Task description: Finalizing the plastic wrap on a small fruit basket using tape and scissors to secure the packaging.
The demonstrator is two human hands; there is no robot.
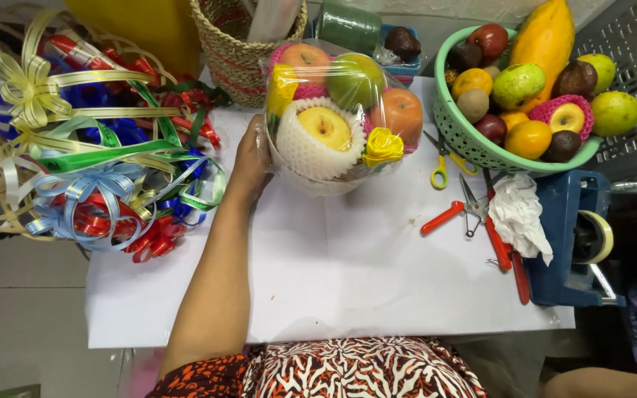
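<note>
On the white table, left hand fingers grip the wrapped fruit basket at its left side.

Only one arm really in play here. The left forearm comes up from the bottom of the view, bare and nearly straight, angled slightly to the right as it reaches out over the tabletop. The left hand is at the far end of it, wrist straight, palm turned rightward, fingers mostly hidden so the grip itself is hard to judge. The right hand isn't visible; only a bit of bare arm shows at the bottom right corner.
</note>
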